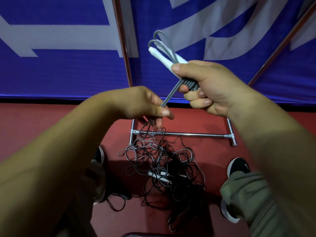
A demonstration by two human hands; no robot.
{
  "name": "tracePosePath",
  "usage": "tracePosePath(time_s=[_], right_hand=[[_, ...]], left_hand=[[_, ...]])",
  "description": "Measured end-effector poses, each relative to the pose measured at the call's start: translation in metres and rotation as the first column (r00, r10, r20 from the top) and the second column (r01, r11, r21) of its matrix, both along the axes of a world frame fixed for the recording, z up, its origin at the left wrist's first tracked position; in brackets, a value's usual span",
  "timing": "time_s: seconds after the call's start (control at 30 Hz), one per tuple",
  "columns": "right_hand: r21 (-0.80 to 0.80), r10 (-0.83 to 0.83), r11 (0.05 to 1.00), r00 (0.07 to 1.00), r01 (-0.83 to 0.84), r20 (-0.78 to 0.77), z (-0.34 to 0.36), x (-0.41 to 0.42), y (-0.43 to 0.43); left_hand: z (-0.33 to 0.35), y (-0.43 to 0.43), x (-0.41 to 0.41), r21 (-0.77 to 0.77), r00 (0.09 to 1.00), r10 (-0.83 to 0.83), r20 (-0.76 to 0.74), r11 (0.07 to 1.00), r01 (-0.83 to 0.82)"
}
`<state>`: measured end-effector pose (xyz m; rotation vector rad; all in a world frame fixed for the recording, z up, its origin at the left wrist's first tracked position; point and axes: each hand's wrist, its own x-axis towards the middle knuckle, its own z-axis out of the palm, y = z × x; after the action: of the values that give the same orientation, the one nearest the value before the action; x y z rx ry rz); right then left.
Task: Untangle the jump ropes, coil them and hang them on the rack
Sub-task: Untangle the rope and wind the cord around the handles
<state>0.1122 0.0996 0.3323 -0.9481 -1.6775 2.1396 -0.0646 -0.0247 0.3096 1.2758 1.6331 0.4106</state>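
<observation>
My right hand (207, 86) grips a grey jump rope (168, 48) folded into loops together with its two white handles (160, 56), held up in front of me. From that bundle a doubled grey strand (169, 96) runs down-left into my left hand (143, 106), which pinches it between thumb and fingers. Below my left hand the strand drops into a tangled pile of grey and black ropes (164, 165) on the red floor, with white handles (158, 176) lying inside it.
The chrome base bar of the rack (184, 134) lies on the floor just beyond the pile; its uprights rise at left and right. A blue and white banner (68, 48) stands behind. My shoes (238, 165) and knees flank the pile.
</observation>
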Motion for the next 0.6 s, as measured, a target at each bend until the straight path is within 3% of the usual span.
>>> tracePosePath(time_s=[0.17, 0.27, 0.33, 0.43, 0.53, 0.6], right_hand=[[-0.061, 0.134, 0.99, 0.989, -0.13, 0.062, 0.002, 0.004, -0.004], [-0.118, 0.284, 0.954, 0.956, -0.275, 0.07, 0.003, 0.005, -0.007], [-0.143, 0.407, 0.909, 0.908, -0.391, 0.102, 0.003, 0.008, -0.009], [-0.178, 0.558, 0.828, 0.813, -0.532, 0.165, 0.002, 0.012, -0.011], [-0.194, 0.608, 0.794, 0.754, -0.576, 0.25, -0.005, 0.014, -0.012], [-0.125, 0.598, 0.795, 0.732, -0.594, 0.326, -0.011, 0.012, -0.012]], left_hand=[[-0.015, 0.01, 0.007, 0.232, 0.973, 0.201, -0.111, 0.957, -0.172], [-0.022, 0.015, 0.001, 0.288, 0.968, 0.246, -0.042, 0.931, -0.224], [-0.022, 0.015, -0.011, 0.327, 0.98, 0.201, 0.0, 0.926, -0.19], [-0.017, 0.015, -0.032, 0.43, 0.999, -0.035, -0.014, 0.902, 0.038], [-0.005, 0.015, -0.03, 0.449, 0.992, 0.06, 0.108, 0.888, -0.103], [0.003, 0.018, -0.022, 0.471, 0.99, 0.121, 0.077, 0.871, -0.142]])
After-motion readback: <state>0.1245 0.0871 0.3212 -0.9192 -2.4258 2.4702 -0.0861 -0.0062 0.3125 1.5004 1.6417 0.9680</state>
